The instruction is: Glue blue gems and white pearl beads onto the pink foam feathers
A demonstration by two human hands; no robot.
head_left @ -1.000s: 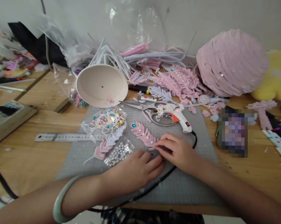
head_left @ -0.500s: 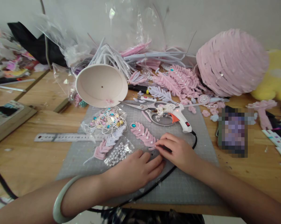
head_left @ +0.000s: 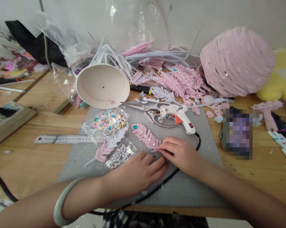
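A pink pipe-cleaner feather (head_left: pixel 146 135) lies on the cutting mat, with a blue gem at its tip and small pearls along its middle. At the feather's lower end, the thumb and forefinger of my right hand (head_left: pixel 181 155) are pinched together on it. My left hand (head_left: pixel 139 172), a pale green bangle on its wrist, rests just below with fingers curled; its fingertips and whatever they hold are hidden. Close to its knuckles is a clear bag of silver-grey pearls (head_left: pixel 120 156). A pink and white pipe-cleaner feather (head_left: pixel 108 147) lies left of that bag.
Scissors (head_left: pixel 139 107) and a white glue gun (head_left: pixel 187 122) lie behind the feather, the gun's black cord looping under my forearms. A metal ruler (head_left: pixel 59 139), a bag of strung gems (head_left: pixel 109 122), a white bowl (head_left: pixel 102 85), a pink wrapped form (head_left: pixel 238 61) and a phone (head_left: pixel 237 134) surround the mat.
The right fingertips have shifted very slightly left at the feather's end. The view has moved a little; the left hand and the other things stay put.
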